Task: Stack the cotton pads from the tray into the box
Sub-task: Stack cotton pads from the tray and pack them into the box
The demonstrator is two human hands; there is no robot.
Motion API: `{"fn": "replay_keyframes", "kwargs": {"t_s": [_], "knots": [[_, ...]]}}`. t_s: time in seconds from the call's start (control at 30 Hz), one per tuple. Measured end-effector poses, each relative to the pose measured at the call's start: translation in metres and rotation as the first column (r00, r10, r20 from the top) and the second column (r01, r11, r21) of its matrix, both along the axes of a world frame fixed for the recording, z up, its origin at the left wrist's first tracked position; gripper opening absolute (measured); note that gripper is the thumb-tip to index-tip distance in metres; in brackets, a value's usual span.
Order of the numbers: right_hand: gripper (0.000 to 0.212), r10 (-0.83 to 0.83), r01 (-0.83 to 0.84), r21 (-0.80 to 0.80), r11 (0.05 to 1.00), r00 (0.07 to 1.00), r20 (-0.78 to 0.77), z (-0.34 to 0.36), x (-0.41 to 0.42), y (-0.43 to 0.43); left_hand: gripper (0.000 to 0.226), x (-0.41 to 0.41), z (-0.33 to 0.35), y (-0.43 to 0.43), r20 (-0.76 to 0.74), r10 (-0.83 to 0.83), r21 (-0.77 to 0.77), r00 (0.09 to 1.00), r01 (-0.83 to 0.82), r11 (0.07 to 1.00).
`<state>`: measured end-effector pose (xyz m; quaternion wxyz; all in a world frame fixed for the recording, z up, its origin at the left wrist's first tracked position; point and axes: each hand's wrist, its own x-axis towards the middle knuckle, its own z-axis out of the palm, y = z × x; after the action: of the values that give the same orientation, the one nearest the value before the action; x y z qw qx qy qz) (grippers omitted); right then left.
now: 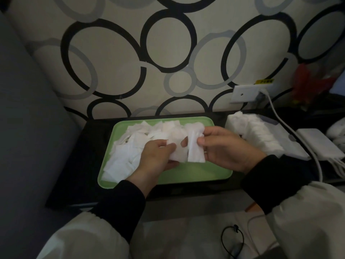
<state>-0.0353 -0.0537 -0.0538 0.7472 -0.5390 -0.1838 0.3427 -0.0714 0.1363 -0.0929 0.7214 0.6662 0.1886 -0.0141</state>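
A green tray lies on the dark bench against a wall papered with black and grey rings; loose square cotton pads are heaped over the tray's left half and along its back edge, while its near right part is bare green. Both hands hang just above the tray; the left hand has its grip curled on a flat pad, thumb on top and fingers beneath; the right hand pinches a small stack of pads, seen edge-on and upright, between thumb and fingers; the flat pad and the stack touch each other between the two hands. Just right of the tray sits the white box, with a packed row of pads standing on edge along it; how deep the box is cannot be told. Behind it a wall socket feeds a white cable that runs down past the box; a white adapter lies beside it at the right.
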Motion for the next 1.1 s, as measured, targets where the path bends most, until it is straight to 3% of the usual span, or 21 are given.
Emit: {"fn": "replay_keyframes", "kwargs": {"t_s": [0.1, 0.2, 0.3, 0.47, 0.77, 1.0, 1.1], "knots": [[0.033, 0.020, -0.022, -0.078, 0.997, 1.000, -0.022, -0.007, -0.003, 0.010, 0.007, 0.000, 0.002, -0.003, 0.045, -0.045, 0.053, 0.998, 0.042, 0.998], [0.023, -0.117, 0.126, -0.205, 0.971, 0.992, 0.054, -0.012, 0.000, 0.015, 0.012, -0.003, 0.006, -0.006, 0.080, -0.087, 0.096, 0.993, 0.079, 0.992], [0.025, -0.140, 0.173, -0.265, 0.949, 0.980, 0.139, -0.015, 0.003, 0.013, 0.015, -0.001, 0.004, -0.005, 0.064, -0.077, 0.085, 0.995, 0.072, 0.994], [0.027, -0.077, 0.151, -0.303, 0.941, 0.967, 0.243, -0.016, -0.002, 0.012, 0.017, -0.003, 0.008, -0.008, 0.084, -0.107, -0.043, 0.991, 0.111, 0.993], [0.017, -0.224, 0.305, -0.417, 0.856, 0.946, 0.234, -0.015, 0.000, 0.018, 0.018, -0.006, 0.014, -0.017, 0.096, -0.032, -0.308, 0.995, 0.060, 0.950], [0.022, -0.282, 0.341, -0.450, 0.825, 0.940, 0.193, -0.011, -0.002, 0.020, 0.026, -0.005, 0.017, -0.021, -0.007, 0.019, -0.356, 1.000, -0.021, 0.934], [0.027, -0.283, 0.354, -0.479, 0.803, 0.935, 0.215, -0.011, -0.003, 0.021, 0.033, -0.005, 0.017, -0.021, -0.005, -0.028, -0.343, 1.000, 0.025, 0.939]]}}
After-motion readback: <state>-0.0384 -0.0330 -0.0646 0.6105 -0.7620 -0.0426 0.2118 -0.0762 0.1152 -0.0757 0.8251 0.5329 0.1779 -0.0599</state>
